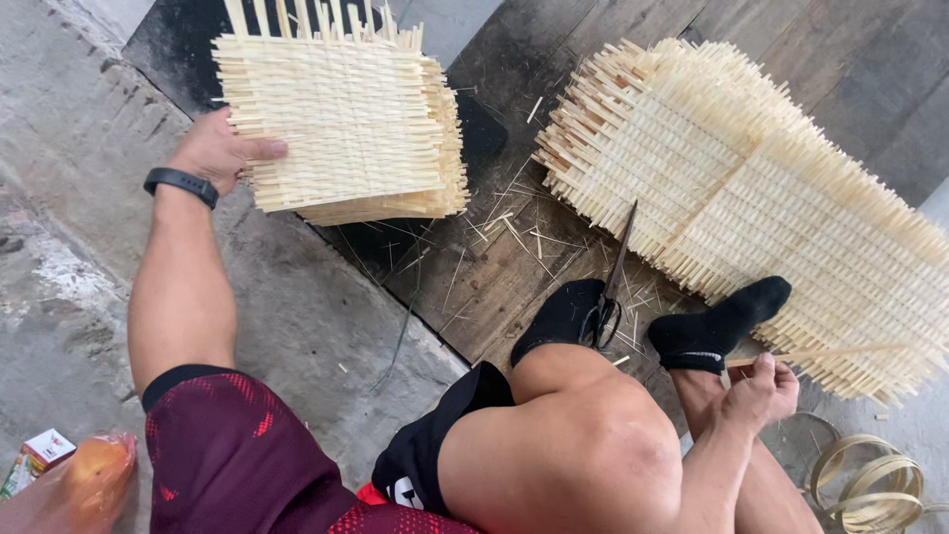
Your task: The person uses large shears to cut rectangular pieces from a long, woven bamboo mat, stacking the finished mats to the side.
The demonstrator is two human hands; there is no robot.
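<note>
Left hand [219, 150]: gripping mat stack [341, 114] edge; right hand [759, 388]: pinching thin strip [840, 351]
Carton [40, 455]: small, red-white-green, bottom-left corner beside orange bag [84, 485]

A small carton [44, 450] lay at the lower left of the frame on the grey concrete floor [69, 198]; it was box-shaped, with a white top face, a red edge and a green side; its lower part was cut off by the frame edge. Just right of it, touching or nearly so, lay a clear orange-tinted plastic bag [84, 485], crumpled, with something rounded and orange inside; what it held could not be told. No signs or screens showed; a black wristband [181, 184] in the upper left showed no lit face.
</note>
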